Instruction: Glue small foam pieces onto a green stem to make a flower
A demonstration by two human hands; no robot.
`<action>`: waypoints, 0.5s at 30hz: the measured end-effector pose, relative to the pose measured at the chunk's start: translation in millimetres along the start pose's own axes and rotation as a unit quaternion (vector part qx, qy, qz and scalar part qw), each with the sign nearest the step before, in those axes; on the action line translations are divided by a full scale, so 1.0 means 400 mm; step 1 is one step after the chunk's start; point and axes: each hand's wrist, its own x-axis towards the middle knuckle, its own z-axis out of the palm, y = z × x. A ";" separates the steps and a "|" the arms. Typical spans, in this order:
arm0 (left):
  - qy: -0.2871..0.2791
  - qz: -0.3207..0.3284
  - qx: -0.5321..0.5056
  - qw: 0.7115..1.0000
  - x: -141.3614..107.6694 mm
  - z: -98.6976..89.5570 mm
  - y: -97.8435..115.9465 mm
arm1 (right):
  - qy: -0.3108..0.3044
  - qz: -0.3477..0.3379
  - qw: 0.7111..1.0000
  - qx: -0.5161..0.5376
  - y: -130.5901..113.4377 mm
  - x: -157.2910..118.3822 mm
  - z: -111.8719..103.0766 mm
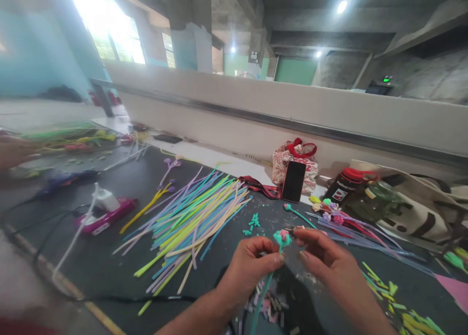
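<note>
My left hand (252, 262) pinches the green stem of a small teal flower with a pink centre (282, 237), just below its head. The flower stands upright, and its stem runs down toward the front edge of the view. Close on the flower's right is my right hand (329, 264), its fingers curved and the thumb apart from the index finger. A small dark thing (289, 229) shows at the right index fingertip; I cannot tell what it is or whether it is held. Short cut pieces in pink and grey (272, 305) lie under the hands.
Long pastel strips (197, 218) are heaped on the dark table left of centre. Teal cuttings (253, 224), a phone (293, 181), finished flowers (331, 210) and a red-lidded bottle (345, 186) lie beyond my hands. A magenta power strip (106, 218) with cables sits left. Another person's blurred hand (14, 152) is far left.
</note>
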 end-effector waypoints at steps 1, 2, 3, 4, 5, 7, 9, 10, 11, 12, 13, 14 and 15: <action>0.006 -0.005 -0.004 1.000 -0.001 0.000 0.002 | 0.014 0.016 1.000 -0.008 0.013 -0.005 -0.015; 0.010 -0.011 -0.009 1.000 -0.003 0.000 0.004 | 0.033 0.031 0.999 -0.020 0.027 -0.012 -0.034; 0.011 -0.018 -0.014 1.000 -0.006 -0.001 0.007 | 0.069 0.040 0.996 -0.034 0.042 -0.020 -0.056; 0.013 -0.025 -0.019 0.999 -0.010 -0.001 0.011 | 0.097 0.051 0.993 -0.049 0.056 -0.031 -0.080; 0.005 -0.033 -0.026 0.999 -0.016 -0.002 0.016 | 0.124 0.061 0.988 -0.066 0.069 -0.044 -0.107; 0.018 -0.037 -0.030 0.999 -0.026 -0.004 0.029 | 0.164 0.081 0.975 -0.127 0.093 -0.077 -0.165; 0.018 -0.036 -0.044 0.998 -0.031 -0.005 0.044 | 0.193 0.079 0.954 -0.215 0.116 -0.112 -0.220; 0.006 -0.038 -0.050 0.998 -0.032 -0.003 0.051 | 0.197 0.071 0.942 -0.263 0.129 -0.128 -0.244; -0.011 -0.039 -0.054 0.998 -0.031 -0.001 0.057 | 0.190 0.060 0.928 -0.315 0.144 -0.142 -0.263; -0.028 -0.039 -0.058 0.997 -0.028 0.002 0.061 | 0.174 0.050 0.914 -0.364 0.160 -0.154 -0.278; -0.042 -0.043 -0.057 0.997 -0.025 0.007 0.064 | 0.154 0.043 0.900 -0.405 0.177 -0.163 -0.290; -0.051 -0.046 -0.055 0.996 -0.020 0.013 0.066 | 0.133 0.039 0.889 -0.437 0.193 -0.171 -0.297; -0.053 -0.047 -0.050 0.996 -0.015 0.018 0.066 | 0.116 0.035 0.882 -0.456 0.206 -0.178 -0.302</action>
